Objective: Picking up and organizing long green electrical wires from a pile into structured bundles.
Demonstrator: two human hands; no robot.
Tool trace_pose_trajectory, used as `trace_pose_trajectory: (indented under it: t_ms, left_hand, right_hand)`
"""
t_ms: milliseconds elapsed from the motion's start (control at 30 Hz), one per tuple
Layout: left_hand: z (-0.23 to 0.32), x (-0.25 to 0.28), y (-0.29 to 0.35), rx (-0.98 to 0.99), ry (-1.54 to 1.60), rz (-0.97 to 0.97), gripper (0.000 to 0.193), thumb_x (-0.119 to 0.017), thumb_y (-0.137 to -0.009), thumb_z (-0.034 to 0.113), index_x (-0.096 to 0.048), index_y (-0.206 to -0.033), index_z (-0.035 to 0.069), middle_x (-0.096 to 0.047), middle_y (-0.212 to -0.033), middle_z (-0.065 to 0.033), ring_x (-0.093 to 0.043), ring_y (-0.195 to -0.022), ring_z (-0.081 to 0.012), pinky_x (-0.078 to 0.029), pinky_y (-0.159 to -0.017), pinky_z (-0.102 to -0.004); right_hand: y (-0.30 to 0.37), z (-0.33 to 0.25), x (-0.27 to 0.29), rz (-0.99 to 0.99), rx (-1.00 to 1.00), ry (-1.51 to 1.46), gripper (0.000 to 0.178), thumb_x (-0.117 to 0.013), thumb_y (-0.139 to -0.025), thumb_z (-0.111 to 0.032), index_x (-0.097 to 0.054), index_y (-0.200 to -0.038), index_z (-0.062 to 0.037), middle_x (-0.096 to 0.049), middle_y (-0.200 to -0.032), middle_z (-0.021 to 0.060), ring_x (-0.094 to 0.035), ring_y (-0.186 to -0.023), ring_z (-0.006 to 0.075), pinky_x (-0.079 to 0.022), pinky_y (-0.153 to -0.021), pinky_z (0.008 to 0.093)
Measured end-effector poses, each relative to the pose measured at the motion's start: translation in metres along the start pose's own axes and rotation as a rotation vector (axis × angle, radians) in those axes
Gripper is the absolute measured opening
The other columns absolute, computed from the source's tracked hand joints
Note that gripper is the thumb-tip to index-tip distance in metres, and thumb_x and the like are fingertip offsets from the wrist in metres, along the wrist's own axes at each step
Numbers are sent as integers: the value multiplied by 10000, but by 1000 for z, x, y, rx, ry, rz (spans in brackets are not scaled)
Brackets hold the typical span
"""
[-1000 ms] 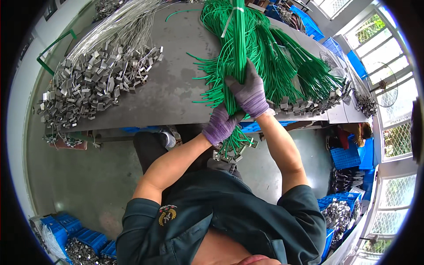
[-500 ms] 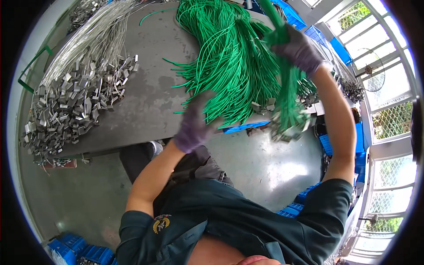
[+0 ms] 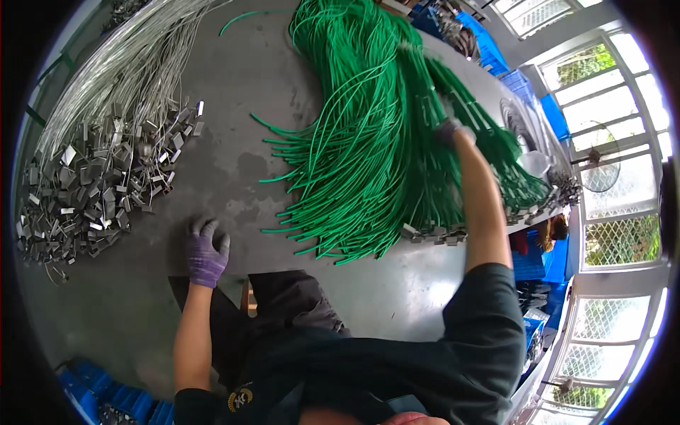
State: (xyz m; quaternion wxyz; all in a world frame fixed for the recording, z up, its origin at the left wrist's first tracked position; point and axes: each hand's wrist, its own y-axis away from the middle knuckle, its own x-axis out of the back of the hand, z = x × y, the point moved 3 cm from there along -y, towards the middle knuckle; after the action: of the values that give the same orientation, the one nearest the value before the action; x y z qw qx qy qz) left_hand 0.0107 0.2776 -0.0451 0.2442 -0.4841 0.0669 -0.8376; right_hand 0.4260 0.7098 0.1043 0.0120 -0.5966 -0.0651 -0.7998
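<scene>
Our left hand point(image 3: 207, 253) in a purple-and-grey knit glove lies at the near edge of the flat dark-grey table point(image 3: 244, 78), fingers spread, holding nothing. Our right hand point(image 3: 452, 132), gloved too, is at the long green cable bundle point(image 3: 435, 180) on the table's right, beside the loose green strands point(image 3: 347, 152); blur hides its fingers, so we cannot tell whether they grip. We judge the bundle bendy, rather slippery, and weighted by silvery metal end pieces point(image 3: 433, 235) nearby; its gathered middle suits a whole-hand hold.
</scene>
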Motion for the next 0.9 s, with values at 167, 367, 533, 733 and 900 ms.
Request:
trace_pose_trajectory:
  t_ms: [167,367,533,733,900]
  left_hand:
    - [2,-2,1,-8,-7,-3,374,-683,-734,182,-578,-1059,29,-498,-1145,-158,-485,-1066,-349,-414,-913,-433]
    - [1,-4,0,-22,-15,50,331,-690,-706,144,-602,-1000,21,-537,-1095,-146,-514,-1007,-338,-443,-859,-430]
    - [-9,-3,8,15,-5,-4,336,-677,-764,207,-594,-1035,27,-520,-1148,-152,-498,-1072,-335,-412,-927,-419]
    - [-8,-4,9,-27,41,27,280,-667,-769,147,-594,-1010,24,-524,-1157,-152,-506,-1078,-322,-430,-917,-397]
    - [-10,-4,10,-7,65,14,265,-668,-767,141,-594,-990,18,-525,-1157,-151,-507,-1076,-317,-431,-915,-397]
  right_hand:
    - [-32,26,-5,-430,234,9,375,-609,-706,-361,-679,-943,-80,-660,-868,133,-632,-799,238,-492,-667,362]
    - [-34,37,-15,-436,-69,-362,686,-621,-715,-568,-602,-1106,-5,-636,-1017,182,-613,-930,278,-455,-832,386]
    - [-7,37,16,-247,-47,-291,912,-534,-735,-677,-407,-1311,19,-496,-1286,202,-498,-1170,295,-373,-980,380]
    - [-4,59,-7,-344,4,-325,802,-543,-758,-635,-522,-1172,52,-587,-1125,201,-564,-1039,295,-424,-891,382]
    - [-7,41,-18,-197,12,-264,708,-542,-777,-588,-583,-1102,40,-621,-1025,223,-598,-977,311,-448,-856,394]
